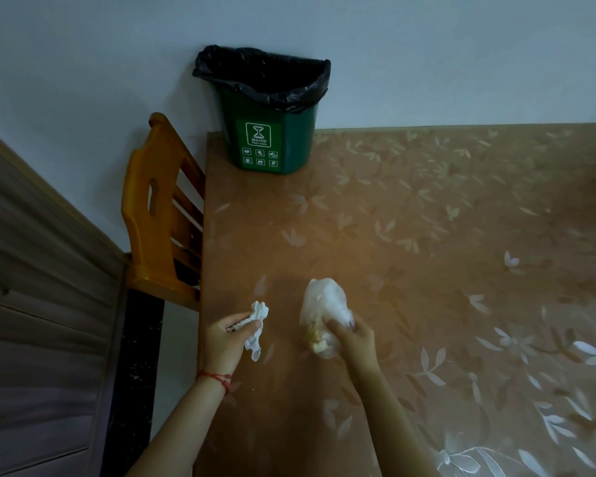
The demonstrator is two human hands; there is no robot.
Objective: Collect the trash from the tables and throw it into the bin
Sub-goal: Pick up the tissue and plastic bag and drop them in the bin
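Clearly, both hands are loaded: each one carries its own piece of trash, so that one trip to the bin may be enough, I think.

Left hand: the left hand (pixel 228 333) pinches a crumpled white tissue (pixel 257 327) between thumb and curled fingers. It is raised over the table's left edge, and most of the tissue hangs free outside the grip.

Right hand: the right hand (pixel 350 335) has its fingers clenched round the lower part of a clear plastic bag (pixel 324 309). The grip low on the bag seems chosen to keep the contents from falling out.

Bag, how it looks: thin, wrinkled and cloudy white, puffed at the top. Something yellowish sits at the bottom, maybe food scraps, but the dim light does not let me say what it is. Whether the bag rests on the table or is just above it, I cannot tell.

Tissue, how it looks: small, soft, bright white, twisted and creased.

Bin: the green bin (pixel 272 132) with a black liner (pixel 262 77) stands on the far left corner of the table (pixel 427 218), against the wall, well apart from both hands. Its mouth is open and turned up, ready to receive things from above.

Chair: a wooden chair (pixel 159 208) is pushed against the table's left side, below the bin.

Step in hand: collecting looks done here, and throwing is not yet done.
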